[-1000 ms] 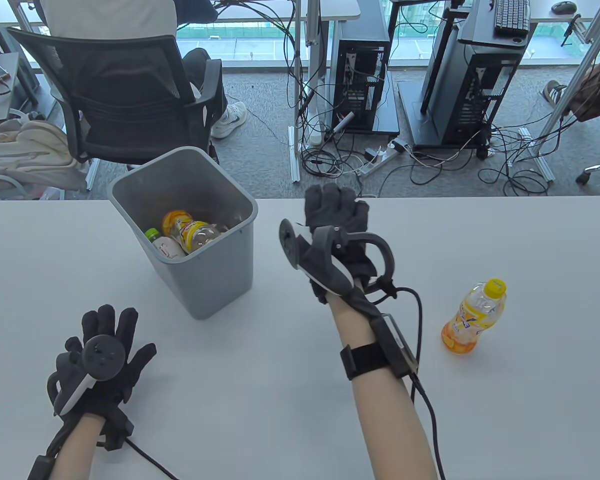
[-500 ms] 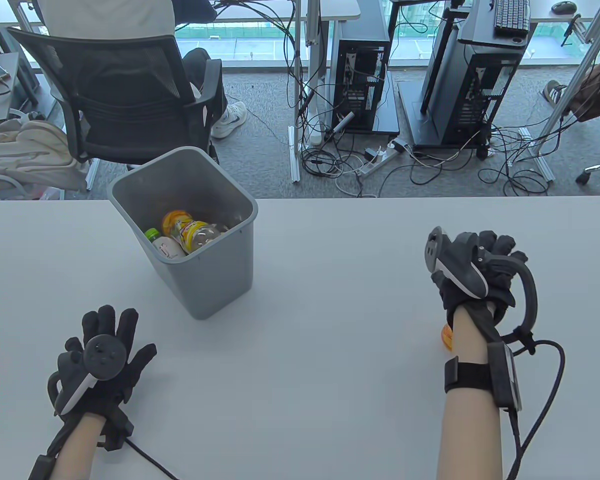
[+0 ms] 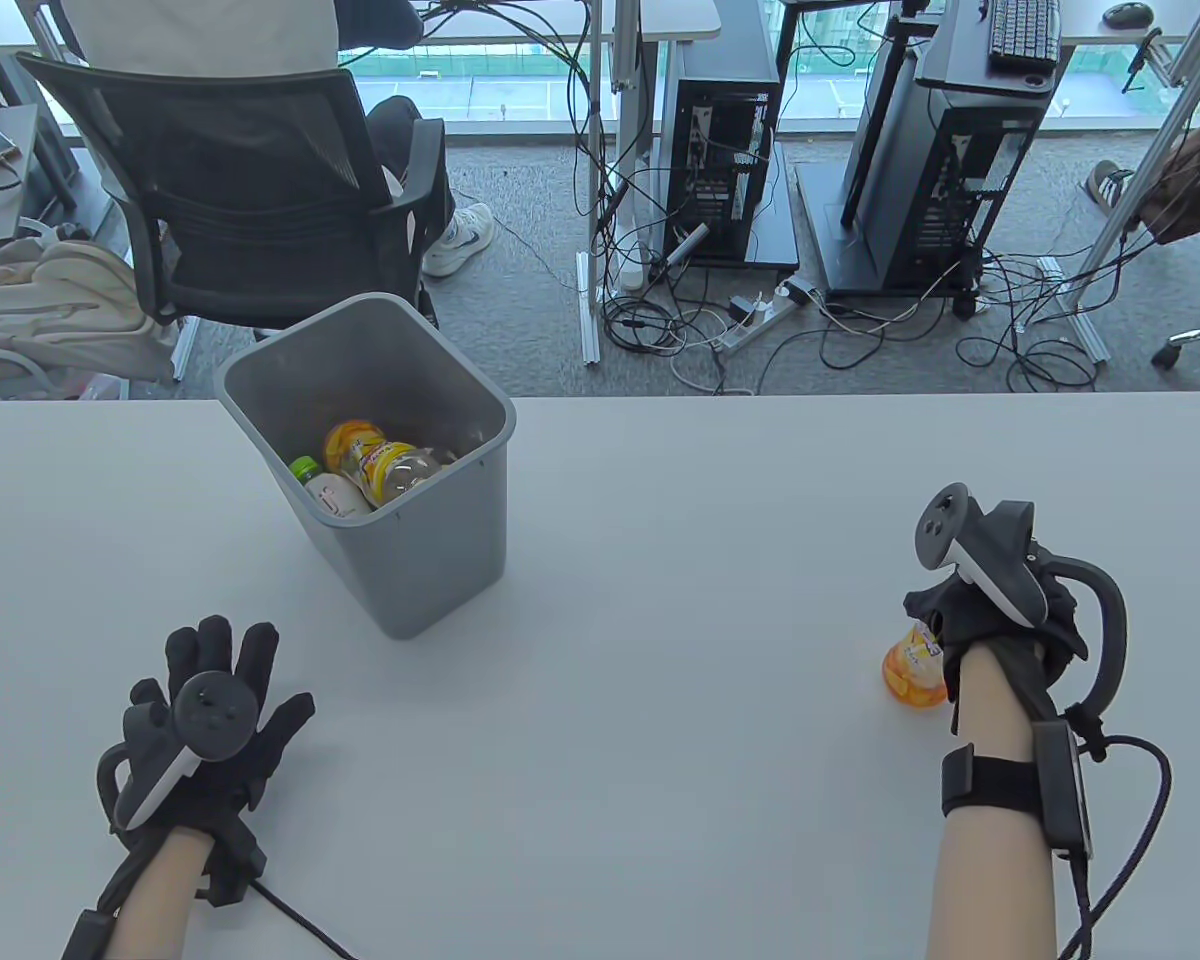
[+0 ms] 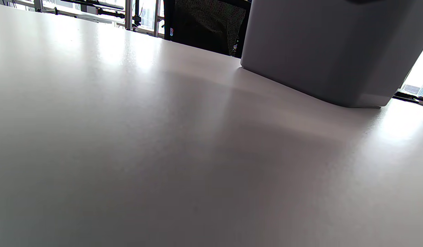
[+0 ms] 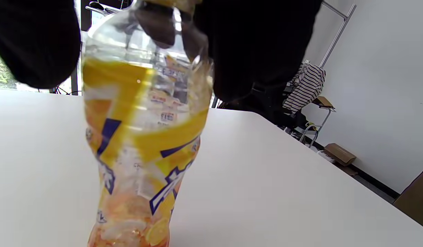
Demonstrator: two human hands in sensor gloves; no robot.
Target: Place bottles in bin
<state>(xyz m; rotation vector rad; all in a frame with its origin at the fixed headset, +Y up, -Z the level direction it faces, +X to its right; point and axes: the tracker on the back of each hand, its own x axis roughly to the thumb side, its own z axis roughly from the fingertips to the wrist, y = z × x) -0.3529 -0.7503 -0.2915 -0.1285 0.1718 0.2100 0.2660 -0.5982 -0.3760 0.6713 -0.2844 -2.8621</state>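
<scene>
An orange-and-yellow juice bottle (image 3: 913, 672) stands upright on the white table (image 3: 660, 600) at the right. My right hand (image 3: 970, 625) is over its top and grips its upper part; the right wrist view shows the bottle (image 5: 143, 151) between my gloved fingers (image 5: 259, 44). The grey bin (image 3: 430, 560) stands left of centre and holds a yellow-labelled bottle (image 3: 385, 462) and a green-capped white bottle (image 3: 328, 488). My left hand (image 3: 215, 715) rests flat on the table near the front left, fingers spread and empty. The bin's wall (image 4: 335, 51) fills the top right of the left wrist view.
A black office chair (image 3: 250, 190) with a seated person is behind the table's far edge. Computer towers (image 3: 720, 130) and loose cables lie on the floor beyond.
My right hand moved from beside the bin to the right and came down over the juice bottle, closing around its upper part. My left hand stayed in place.
</scene>
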